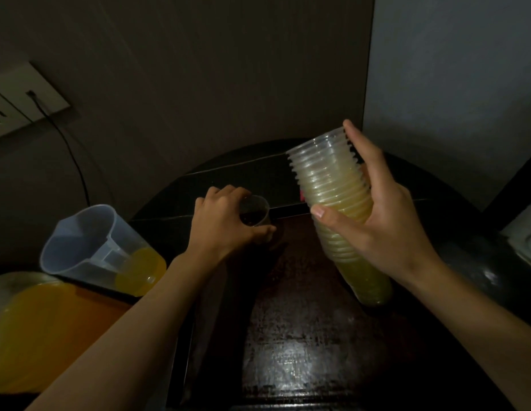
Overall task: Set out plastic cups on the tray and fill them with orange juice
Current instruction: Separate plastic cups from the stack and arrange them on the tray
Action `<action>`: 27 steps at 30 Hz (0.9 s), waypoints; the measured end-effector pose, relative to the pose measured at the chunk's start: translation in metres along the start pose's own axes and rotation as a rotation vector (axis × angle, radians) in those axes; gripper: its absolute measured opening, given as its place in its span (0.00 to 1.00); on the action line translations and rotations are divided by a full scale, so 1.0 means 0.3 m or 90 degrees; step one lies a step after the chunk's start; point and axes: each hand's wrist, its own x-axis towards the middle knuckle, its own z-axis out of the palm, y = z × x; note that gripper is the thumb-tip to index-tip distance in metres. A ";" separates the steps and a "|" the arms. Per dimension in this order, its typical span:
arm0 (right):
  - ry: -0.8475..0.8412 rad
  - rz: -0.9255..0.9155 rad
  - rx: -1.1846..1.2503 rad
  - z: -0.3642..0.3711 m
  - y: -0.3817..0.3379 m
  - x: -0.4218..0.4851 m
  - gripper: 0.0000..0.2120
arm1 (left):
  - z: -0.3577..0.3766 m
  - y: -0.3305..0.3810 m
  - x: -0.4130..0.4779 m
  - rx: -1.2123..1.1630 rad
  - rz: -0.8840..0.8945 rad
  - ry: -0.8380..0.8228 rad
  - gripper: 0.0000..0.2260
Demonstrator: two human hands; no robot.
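A: What has each hand got?

B: The left hand, mid-frame, wraps a single clear cup standing upright on the dark tray. The right hand grips a tilted stack of cups, yellowish, in the right half of the frame.

A: And the juice?

B: At the lower left, a clear jug holds orange juice only at its bottom. A second container of orange liquid is cut off at the left edge.

A: Any open room?

B: The tray's near part lies bare below the hands. The dim light hides where the tray ends and the table begins.
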 end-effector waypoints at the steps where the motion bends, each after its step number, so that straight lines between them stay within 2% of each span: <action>1: 0.000 0.000 -0.002 0.000 0.000 0.001 0.44 | 0.000 0.002 0.002 0.000 -0.003 -0.004 0.33; 9: 0.003 0.007 -0.005 -0.008 0.001 0.000 0.45 | 0.000 0.011 0.007 0.001 0.010 -0.004 0.35; 11: 0.001 0.011 -0.003 -0.008 -0.002 -0.001 0.45 | -0.010 0.020 -0.002 -0.031 0.037 0.027 0.31; 13: -0.001 0.014 -0.002 -0.010 -0.002 0.002 0.45 | -0.039 0.049 -0.010 -0.145 0.055 0.081 0.24; 15: -0.005 0.018 -0.001 -0.013 0.001 0.004 0.46 | -0.091 0.106 -0.005 -0.325 0.048 0.100 0.20; 17: -0.019 0.025 -0.012 -0.013 0.005 0.004 0.46 | -0.156 0.185 0.011 -0.532 0.021 0.024 0.19; 18: -0.026 0.030 -0.019 -0.012 0.005 0.002 0.46 | -0.181 0.220 0.020 -0.590 0.016 -0.011 0.19; 23: -0.053 0.046 -0.051 -0.020 0.013 -0.005 0.47 | -0.196 0.301 0.026 -0.510 0.049 -0.007 0.11; 27: -0.064 0.046 -0.077 -0.027 0.016 -0.006 0.46 | -0.184 0.294 0.032 -0.565 -0.017 -0.084 0.18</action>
